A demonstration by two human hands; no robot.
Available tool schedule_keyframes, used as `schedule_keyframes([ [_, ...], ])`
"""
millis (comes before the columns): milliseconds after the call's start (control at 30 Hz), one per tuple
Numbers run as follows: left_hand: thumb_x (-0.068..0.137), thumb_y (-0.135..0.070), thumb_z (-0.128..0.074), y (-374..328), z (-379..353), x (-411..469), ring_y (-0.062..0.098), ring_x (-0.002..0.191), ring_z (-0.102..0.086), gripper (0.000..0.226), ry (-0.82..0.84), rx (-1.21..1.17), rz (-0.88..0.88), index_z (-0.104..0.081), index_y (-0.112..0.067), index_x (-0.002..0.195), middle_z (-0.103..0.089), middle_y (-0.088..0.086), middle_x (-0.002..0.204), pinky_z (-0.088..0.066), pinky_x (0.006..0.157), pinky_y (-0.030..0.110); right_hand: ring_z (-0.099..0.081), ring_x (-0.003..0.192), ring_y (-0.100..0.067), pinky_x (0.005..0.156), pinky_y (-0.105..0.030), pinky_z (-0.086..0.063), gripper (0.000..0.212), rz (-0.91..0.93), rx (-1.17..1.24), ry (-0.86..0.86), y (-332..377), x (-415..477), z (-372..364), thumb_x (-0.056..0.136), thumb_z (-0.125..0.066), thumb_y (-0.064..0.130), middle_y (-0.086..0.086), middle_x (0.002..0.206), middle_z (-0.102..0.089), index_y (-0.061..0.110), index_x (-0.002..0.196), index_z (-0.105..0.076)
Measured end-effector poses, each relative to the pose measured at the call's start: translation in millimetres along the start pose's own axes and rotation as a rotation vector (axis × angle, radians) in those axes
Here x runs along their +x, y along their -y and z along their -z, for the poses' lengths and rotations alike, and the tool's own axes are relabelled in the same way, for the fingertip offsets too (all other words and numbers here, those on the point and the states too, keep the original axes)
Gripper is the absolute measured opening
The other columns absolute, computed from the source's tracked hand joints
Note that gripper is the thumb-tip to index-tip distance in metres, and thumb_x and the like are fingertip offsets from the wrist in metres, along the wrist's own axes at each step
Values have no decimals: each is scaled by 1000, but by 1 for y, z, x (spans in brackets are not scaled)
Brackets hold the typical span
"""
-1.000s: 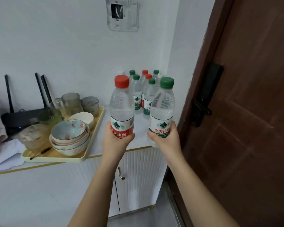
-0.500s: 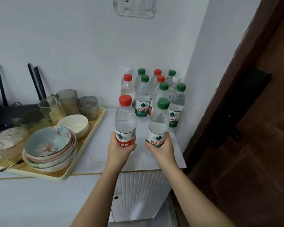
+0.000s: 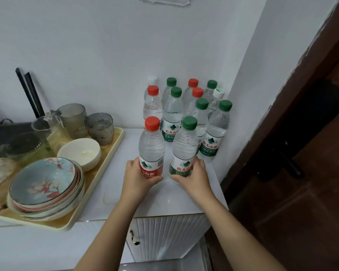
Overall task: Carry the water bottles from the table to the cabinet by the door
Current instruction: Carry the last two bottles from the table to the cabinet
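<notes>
My left hand [image 3: 136,178] grips a red-capped water bottle [image 3: 151,145] round its red label. My right hand [image 3: 194,176] grips a green-capped water bottle [image 3: 184,147] round its green label. Both bottles stand upright, low over or on the white cabinet top [image 3: 164,200]; their bases are hidden by my hands. Right behind them, in the corner by the wall, stands a cluster of several more bottles [image 3: 192,110] with red, green and white caps.
A yellow tray [image 3: 98,184] on the left holds stacked patterned bowls [image 3: 43,188], a white bowl [image 3: 79,153] and several glass cups [image 3: 99,126]. A dark brown door [image 3: 301,173] with a black handle [image 3: 287,165] borders the cabinet on the right. A black router sits far left.
Both hands have moved forward and down with their bottles, from chest height to the cabinet top just in front of the bottle cluster. The view has come closer.
</notes>
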State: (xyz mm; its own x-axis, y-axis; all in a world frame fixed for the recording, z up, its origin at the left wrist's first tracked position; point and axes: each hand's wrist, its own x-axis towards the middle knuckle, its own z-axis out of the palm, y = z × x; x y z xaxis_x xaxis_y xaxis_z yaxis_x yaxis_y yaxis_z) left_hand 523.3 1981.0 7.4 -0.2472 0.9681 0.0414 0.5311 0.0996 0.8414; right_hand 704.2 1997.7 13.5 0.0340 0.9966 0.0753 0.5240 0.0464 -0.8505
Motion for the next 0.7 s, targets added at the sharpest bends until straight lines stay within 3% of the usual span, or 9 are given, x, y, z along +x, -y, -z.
schedule_keyframes([
  [133,57,-25,-93,-1,-2,8,14,96,-57,66,-82,-34,-39,-55,-20,110,-62,-3,105,-46,79,28,-62,107,-18,86,-27,-50,76,35,12,-123,2,6,-7,58,-94,20,-3,118,-63,13,120,-51],
  [267,63,-18,-90,-5,-6,19,17,97,-64,61,-117,-118,-17,-53,-24,111,-67,-3,106,-51,81,32,-51,88,-15,73,-25,-40,54,51,-103,-214,6,21,-17,64,-91,22,-1,103,-53,8,102,-55],
  [400,65,-16,-89,-7,-10,35,19,100,-65,61,-119,-91,-37,-58,-18,118,-69,0,109,-50,81,30,-50,67,-18,63,-30,-44,39,44,-119,-235,4,34,-25,73,-86,16,0,75,-52,14,81,-48],
  [533,70,-14,-85,-13,-14,48,19,102,-64,62,-133,-104,-21,-57,-17,124,-69,0,112,-43,80,25,-58,65,-24,60,-34,-46,30,29,-196,-210,5,46,-33,81,-80,24,-4,69,-63,11,76,-53],
  [700,70,-15,-85,-13,-17,67,20,104,-65,62,-128,-100,4,-57,-18,126,-70,1,114,-44,81,26,-54,65,-25,56,-31,-38,30,26,-241,-184,7,51,-32,83,-77,30,-7,70,-63,10,79,-55],
])
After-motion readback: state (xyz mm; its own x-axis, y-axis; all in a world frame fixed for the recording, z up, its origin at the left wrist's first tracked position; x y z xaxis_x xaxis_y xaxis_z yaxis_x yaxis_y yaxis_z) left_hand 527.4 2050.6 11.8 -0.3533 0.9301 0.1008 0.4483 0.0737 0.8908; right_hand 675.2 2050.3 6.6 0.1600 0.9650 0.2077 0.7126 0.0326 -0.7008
